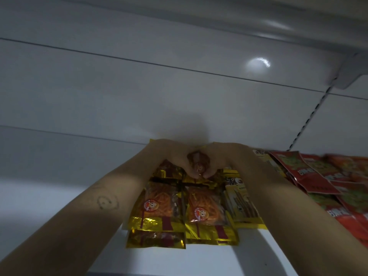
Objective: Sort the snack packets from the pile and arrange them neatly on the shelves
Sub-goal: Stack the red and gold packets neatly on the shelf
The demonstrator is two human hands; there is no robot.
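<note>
Left hand [175,158] and right hand [219,158] together clamp a gold packet [199,162], its label probably unreadable. Gold packets [163,206] reach the shelf [59,176] front edge; its left is bare.

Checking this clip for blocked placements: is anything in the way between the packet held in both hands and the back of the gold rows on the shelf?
Nothing visible blocks it. Both hands, left hand and right hand, hold the packet directly over the gold packets, near the back wall.

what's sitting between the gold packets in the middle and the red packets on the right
In the head view, a yellow packet showing brown sticks lies between the gold packets and the red packets, on the white shelf.
</note>
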